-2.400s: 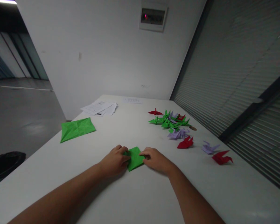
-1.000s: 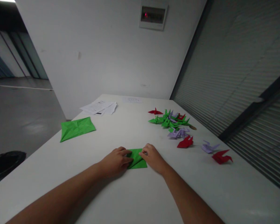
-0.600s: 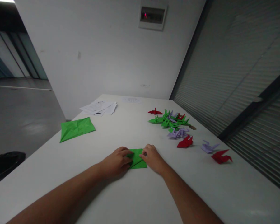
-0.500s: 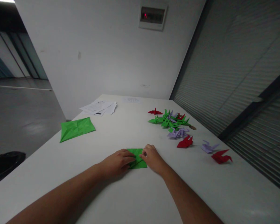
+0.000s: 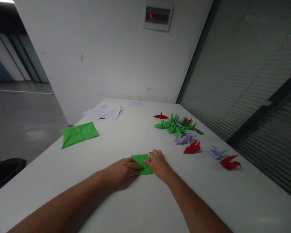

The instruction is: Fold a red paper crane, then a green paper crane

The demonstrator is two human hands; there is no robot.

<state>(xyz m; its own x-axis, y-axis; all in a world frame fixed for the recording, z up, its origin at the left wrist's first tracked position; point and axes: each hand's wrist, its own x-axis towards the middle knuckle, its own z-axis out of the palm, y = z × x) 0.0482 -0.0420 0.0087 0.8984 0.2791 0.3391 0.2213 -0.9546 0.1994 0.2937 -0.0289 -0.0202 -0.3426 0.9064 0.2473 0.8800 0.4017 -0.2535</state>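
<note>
Green paper (image 5: 139, 159), left hand (image 5: 124, 171) farther across than before

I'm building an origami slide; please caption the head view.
Left hand and right hand on a folded green paper, with origami cranes to the right and printed sheets farther back.

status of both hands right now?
Left hand: open, laid over the left part of the folded green paper.
Right hand: curled at the paper's right side; can't tell whether it's pinching.
</note>
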